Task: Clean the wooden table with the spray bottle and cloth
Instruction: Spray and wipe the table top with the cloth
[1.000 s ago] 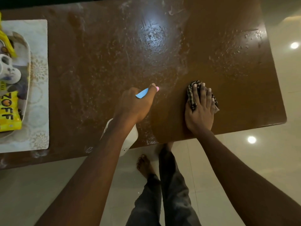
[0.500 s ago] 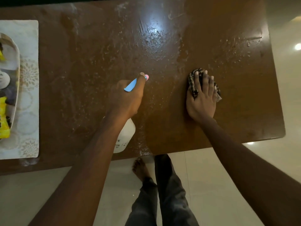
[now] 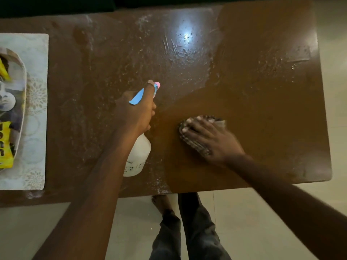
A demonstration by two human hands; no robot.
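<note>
My left hand curls round the spray bottle at the table's near middle; my right hand presses flat fingers on the cloth beside it; swiping left could bump the spray bottle.

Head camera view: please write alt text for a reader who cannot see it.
A person's right hand presses a checked cloth on a wet, streaked wooden table, while the left hand grips a white spray bottle beside it. A placemat lies at far left.

2 hands | 1 spray bottle | 1 cloth — 1 table
</note>
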